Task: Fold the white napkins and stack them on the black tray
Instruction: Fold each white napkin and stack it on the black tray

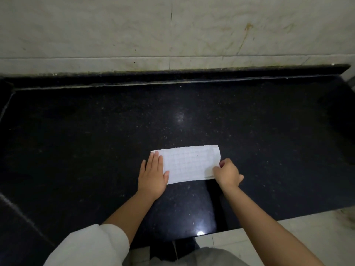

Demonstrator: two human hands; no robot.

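Observation:
A white napkin (189, 163) with a quilted grid pattern lies folded into a long strip on the black stone counter (115, 131). My left hand (153, 173) rests flat on its left end, fingers straight. At the right end my right hand (228, 173) pinches the napkin's edge with curled fingers. No black tray shows in this view.
A raised black lip (172, 77) runs along the back of the counter under a pale marble wall (172, 31). The counter's front edge (249, 225) drops to a light tiled floor at the lower right.

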